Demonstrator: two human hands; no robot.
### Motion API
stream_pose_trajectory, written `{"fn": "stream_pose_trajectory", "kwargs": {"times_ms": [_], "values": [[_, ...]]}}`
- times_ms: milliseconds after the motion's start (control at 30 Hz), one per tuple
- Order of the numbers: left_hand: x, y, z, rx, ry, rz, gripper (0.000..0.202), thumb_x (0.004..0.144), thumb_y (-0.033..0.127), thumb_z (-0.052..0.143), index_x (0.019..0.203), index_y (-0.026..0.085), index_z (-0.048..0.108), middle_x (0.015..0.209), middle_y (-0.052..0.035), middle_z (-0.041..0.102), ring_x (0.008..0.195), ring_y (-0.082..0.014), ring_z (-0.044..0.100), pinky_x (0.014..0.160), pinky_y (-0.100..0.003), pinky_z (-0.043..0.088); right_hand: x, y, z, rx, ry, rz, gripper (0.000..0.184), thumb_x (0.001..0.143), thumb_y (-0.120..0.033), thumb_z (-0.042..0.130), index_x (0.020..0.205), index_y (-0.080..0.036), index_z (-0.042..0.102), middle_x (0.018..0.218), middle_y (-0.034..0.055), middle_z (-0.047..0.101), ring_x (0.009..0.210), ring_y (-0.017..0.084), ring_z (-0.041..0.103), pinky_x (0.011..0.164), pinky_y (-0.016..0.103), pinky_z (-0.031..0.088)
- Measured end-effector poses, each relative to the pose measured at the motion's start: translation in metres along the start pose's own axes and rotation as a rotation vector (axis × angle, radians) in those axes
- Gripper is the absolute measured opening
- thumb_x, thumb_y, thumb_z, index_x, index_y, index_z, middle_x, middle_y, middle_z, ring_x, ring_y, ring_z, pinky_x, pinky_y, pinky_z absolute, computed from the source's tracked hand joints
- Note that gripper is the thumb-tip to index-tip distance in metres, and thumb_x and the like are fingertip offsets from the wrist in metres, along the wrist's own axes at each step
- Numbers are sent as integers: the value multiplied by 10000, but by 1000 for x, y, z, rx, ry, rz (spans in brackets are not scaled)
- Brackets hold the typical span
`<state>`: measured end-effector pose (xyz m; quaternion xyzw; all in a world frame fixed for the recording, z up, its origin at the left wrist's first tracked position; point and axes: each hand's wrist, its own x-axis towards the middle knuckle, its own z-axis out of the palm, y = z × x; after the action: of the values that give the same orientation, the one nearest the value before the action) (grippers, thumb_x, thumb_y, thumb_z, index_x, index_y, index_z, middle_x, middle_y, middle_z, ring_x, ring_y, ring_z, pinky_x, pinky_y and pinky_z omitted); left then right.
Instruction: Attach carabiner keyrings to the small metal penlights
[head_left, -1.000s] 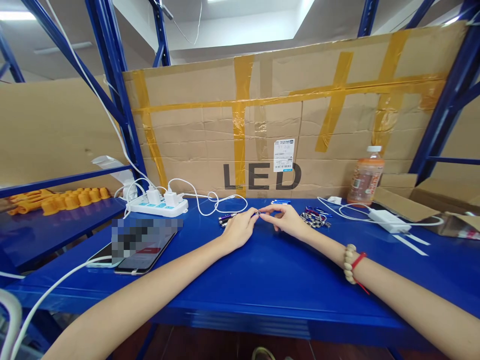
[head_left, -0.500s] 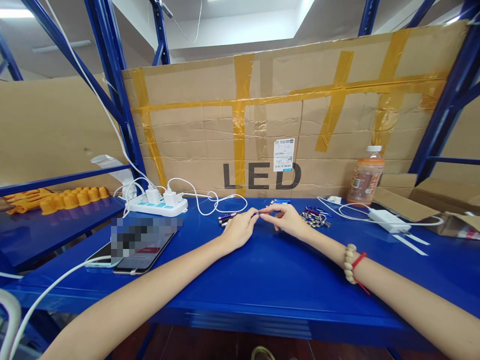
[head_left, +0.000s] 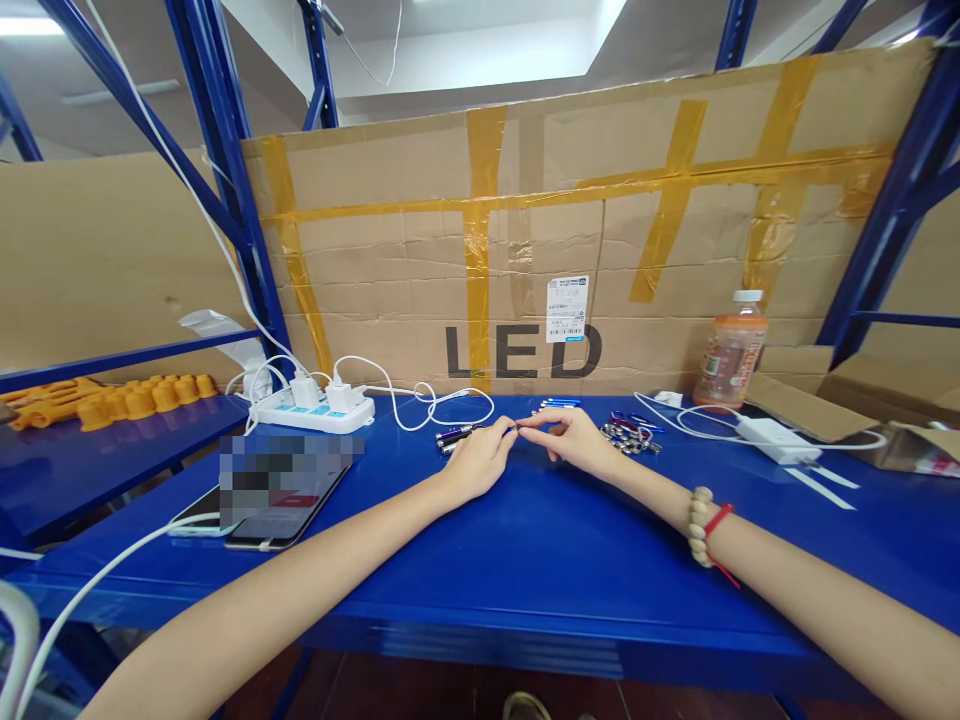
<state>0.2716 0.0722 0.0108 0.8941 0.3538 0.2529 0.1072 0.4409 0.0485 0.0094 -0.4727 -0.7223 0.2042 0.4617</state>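
My left hand [head_left: 480, 460] is closed, its thumb and fingers wrapped round a thin dark blue stick-like piece [head_left: 511, 430] that is mostly hidden. Opposite it, my right hand [head_left: 574, 440] pinches at the tip of that piece with thumb and forefinger; whatever small part lies in the pinch is too tiny to name. Several dark and silver pen-shaped tubes [head_left: 454, 437] lie just left of my left hand. Behind my right hand are slim blue sticks [head_left: 560, 403]. A heap of shiny metal ring-like parts [head_left: 628, 437] sits beside my right wrist, with more blue pieces near it.
Two phones [head_left: 300, 515] and a white power strip [head_left: 315, 412] with plugs and cables occupy the left. To the right are a white adapter [head_left: 778, 442], an orange-labelled bottle [head_left: 731, 352] and an open cardboard box [head_left: 892, 410]. A tall cardboard sheet [head_left: 405, 270] closes off the back.
Hardly anything differs. Both hands stay together in the same place, with only a slight shift at the fingertips.
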Motion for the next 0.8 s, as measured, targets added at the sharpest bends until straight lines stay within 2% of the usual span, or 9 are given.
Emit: {"fn": "stream_pose_trajectory", "kwargs": {"times_ms": [467,700,800], "values": [[1,-3,2,-55,9,22,255,878,338,248,925,210,464,728,-2,584,730,-160,575,664,-268,428,0,0,0,-17,-3,-4,345,681,-447,578,861,-167,668,836,56,652,369,48,472,369,206,399],[1,-2,2,-65,5,19,260,874,337,254,946,209,468,779,-15,600,769,-171,580,673,-276,433,0,0,-1,-12,-4,-2,335,676,-441,584,851,-170,673,845,57,650,364,47,473,367,208,397],[1,-2,3,-61,9,11,254,866,339,273,959,209,471,849,-27,608,822,-185,581,724,-298,432,0,0,0,-7,-8,-3,343,671,-448,586,850,-170,675,852,60,649,362,46,475,362,206,397]]}}
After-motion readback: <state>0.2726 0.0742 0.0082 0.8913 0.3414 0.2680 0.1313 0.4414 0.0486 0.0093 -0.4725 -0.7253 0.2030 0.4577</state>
